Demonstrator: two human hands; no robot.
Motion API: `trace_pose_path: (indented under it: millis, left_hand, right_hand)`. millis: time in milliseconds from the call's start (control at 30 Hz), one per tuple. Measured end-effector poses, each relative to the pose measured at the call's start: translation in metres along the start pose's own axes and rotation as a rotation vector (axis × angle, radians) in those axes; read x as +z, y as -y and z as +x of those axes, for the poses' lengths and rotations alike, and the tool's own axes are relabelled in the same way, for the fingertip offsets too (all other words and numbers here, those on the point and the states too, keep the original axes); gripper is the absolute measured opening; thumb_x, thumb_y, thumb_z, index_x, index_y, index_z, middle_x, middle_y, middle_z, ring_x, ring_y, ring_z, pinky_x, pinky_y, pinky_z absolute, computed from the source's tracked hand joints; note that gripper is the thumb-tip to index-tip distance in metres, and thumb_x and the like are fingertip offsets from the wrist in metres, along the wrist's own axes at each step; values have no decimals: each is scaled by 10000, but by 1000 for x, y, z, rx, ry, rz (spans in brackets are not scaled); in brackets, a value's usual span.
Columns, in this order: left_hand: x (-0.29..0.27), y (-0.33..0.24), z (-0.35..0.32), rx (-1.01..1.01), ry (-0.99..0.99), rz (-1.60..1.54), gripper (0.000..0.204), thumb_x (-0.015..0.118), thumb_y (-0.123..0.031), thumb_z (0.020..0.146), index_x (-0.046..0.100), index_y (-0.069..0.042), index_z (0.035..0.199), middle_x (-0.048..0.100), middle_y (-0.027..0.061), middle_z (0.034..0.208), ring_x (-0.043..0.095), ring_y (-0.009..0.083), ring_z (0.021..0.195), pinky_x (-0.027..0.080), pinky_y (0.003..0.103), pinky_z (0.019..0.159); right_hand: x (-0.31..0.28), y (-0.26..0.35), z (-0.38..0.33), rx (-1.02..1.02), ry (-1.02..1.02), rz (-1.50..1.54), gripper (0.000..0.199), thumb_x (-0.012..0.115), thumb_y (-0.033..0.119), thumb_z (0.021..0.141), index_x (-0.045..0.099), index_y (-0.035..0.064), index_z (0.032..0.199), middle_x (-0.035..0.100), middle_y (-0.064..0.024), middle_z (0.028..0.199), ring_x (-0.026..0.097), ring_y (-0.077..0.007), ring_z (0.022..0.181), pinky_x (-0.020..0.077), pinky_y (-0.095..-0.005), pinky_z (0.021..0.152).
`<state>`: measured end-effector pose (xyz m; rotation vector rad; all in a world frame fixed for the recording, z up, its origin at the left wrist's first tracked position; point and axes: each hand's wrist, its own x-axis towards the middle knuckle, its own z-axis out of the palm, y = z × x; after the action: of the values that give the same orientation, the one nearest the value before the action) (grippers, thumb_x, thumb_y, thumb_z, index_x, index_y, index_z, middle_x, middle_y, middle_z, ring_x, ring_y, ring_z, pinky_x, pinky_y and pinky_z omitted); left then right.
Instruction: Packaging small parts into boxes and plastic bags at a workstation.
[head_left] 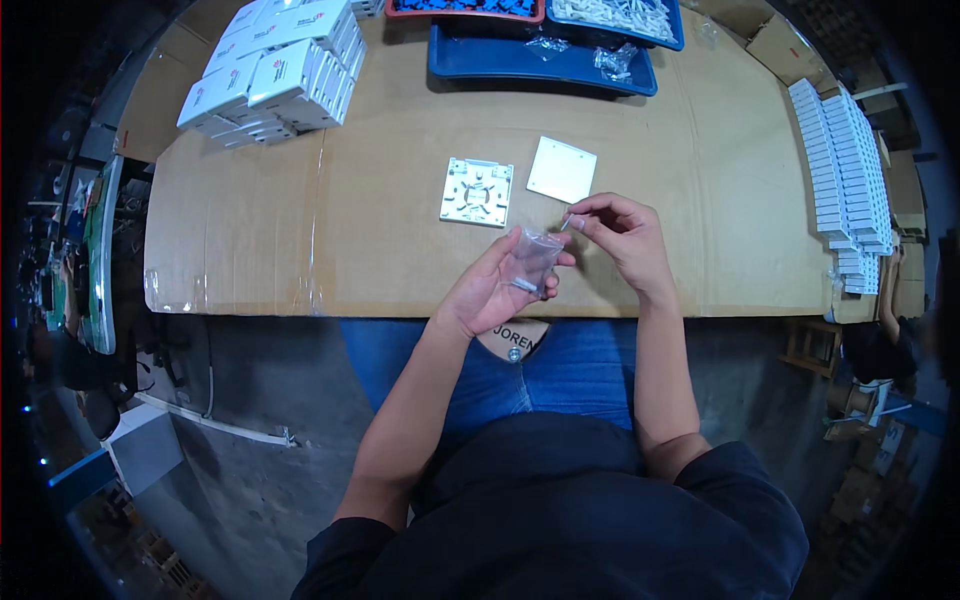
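Note:
My left hand [480,297] is closed round a small clear plastic bag [535,256], with a small whitish piece lying in its lower end. To the right of the bag's mouth, my right hand [630,240] pinches a thin, short, pin-like piece [566,222] between thumb and fingertips; it is too small to tell its exact kind. Just beyond my hands, an open square white plastic housing [476,193] lies with its moulded inside facing up. A flat square white cover [562,169] rests to its right, slightly turned and apart from it.
White boxes [275,80] are stacked at the far left of the cardboard-covered table [380,260]. A blue tray [540,72] with small bags stands at the back, below bins of small parts. Tall stacks of white pieces [845,170] line the right edge; another person's arm [889,290] shows beyond.

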<state>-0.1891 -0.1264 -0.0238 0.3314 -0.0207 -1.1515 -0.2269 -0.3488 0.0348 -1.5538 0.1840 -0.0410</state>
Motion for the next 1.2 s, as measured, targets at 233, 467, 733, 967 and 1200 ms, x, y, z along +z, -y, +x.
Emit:
trace_pose_path:
  millis: [233,467,733,967,1200]
  left_hand:
    - [-6,3,1,20,-3,58,588,403,-503,1127,521,-29,1455,662,175,1277,639,230,975,521,369,910]
    - [-11,5,-2,12,1,151,496,450,-433,1131,523,-46,1433,662,184,1260,648,234,952,528,372,891]
    - [-7,5,-1,41,37,99,477,423,-441,1138,520,-95,1452,661,184,1240,649,236,952,518,374,899]
    - [-12,6,-3,34,0,122,472,493,-370,1102,483,-83,1476,642,122,1222,630,227,982,508,397,929]
    - [-11,8,-3,74,5,142,532,523,-401,1089,459,-79,1508,651,101,1189,635,223,966,512,395,939]
  right_hand:
    - [1,28,19,-135,293,-351,114,766,17,898,784,6,1010,746,-39,1037,686,-121,836,536,-271,834]
    - [6,35,36,81,702,-368,133,727,-7,908,784,-19,1028,733,-83,1167,677,-148,914,555,-286,742]
    - [7,26,36,-18,697,-342,250,627,157,1057,737,-65,1084,733,-92,1084,661,-120,751,565,-296,749]
    - [28,38,28,67,826,-525,431,499,276,1133,699,-106,1113,710,-100,1097,646,-156,845,544,-322,766]
    - [26,37,30,74,854,-576,459,532,358,1121,720,-56,1182,726,-115,1159,687,-188,947,542,-339,894]
